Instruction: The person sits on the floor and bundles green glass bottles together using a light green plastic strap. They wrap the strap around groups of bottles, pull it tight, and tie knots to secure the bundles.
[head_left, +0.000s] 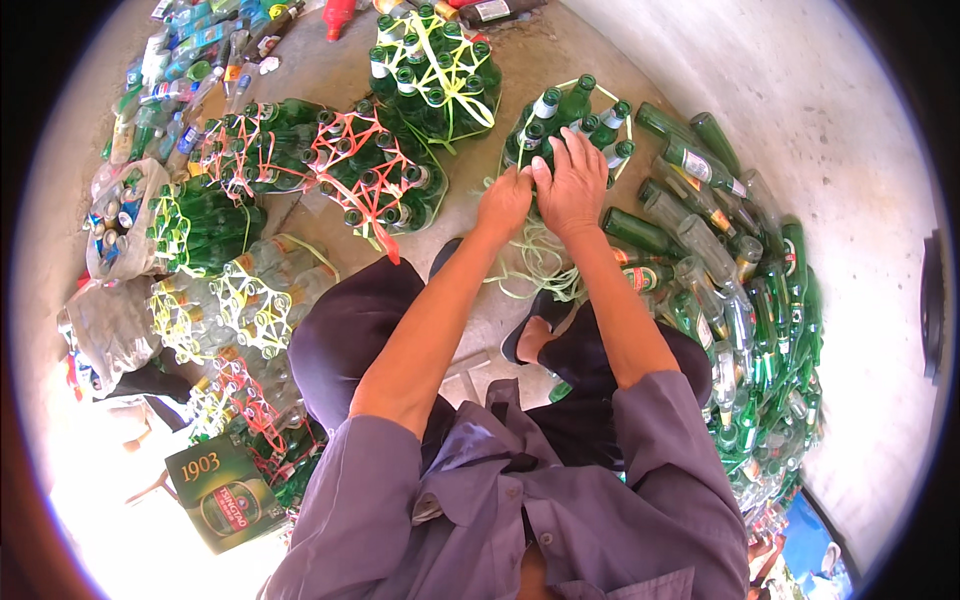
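In front of me an upright cluster of green glass bottles (549, 103) stands on the floor, ringed by a pale green plastic strap (629, 124). My left hand (505, 201) is closed on this strap at the cluster's near left side. Right beside it, my right hand (576, 187) reaches over the nearest bottles with its fingers extended, its thumb close to the left hand. Whether strap lies under the right palm is hidden. Below both hands, a loose tangle of strap (546, 259) lies on the floor.
Strapped green bottle bundles (435, 71) stand ahead and left, some tied with red strap (364, 176). Clear bottle bundles (255, 300), a bag of cans (124, 217) and a Tsingtao carton (225, 491) sit left. Loose bottles (709, 247) pile against the right wall (855, 187).
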